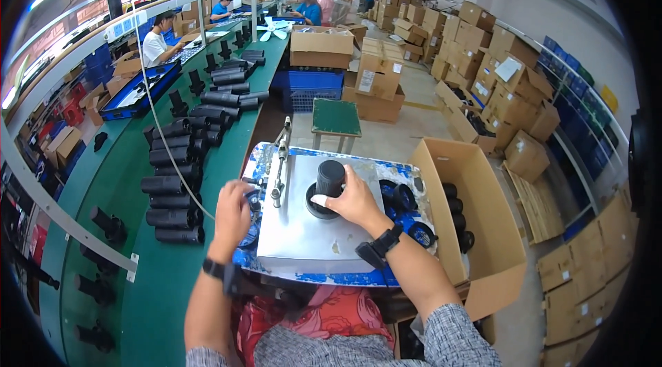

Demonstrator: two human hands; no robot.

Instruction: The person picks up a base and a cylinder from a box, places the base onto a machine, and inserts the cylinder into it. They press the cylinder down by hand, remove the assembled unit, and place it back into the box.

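Green workbench left of both hands; right hand [352, 200] clasps a rigid black plastic cylinder [329, 179] upright on the grey metal plate [303, 239], best gripped around its sides; left hand [233, 212], seemingly curled, rests at the plate's edge.

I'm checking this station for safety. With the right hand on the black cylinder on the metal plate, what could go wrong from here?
1. The right hand grips the upright black cylinder only from one side; it may tip on the metal plate.
2. The left hand rests at the plate's left edge, close to the metal lever; fingers might get pinched.
3. Loose black parts crowd the plate's right edge and might get knocked off toward the open cardboard box.
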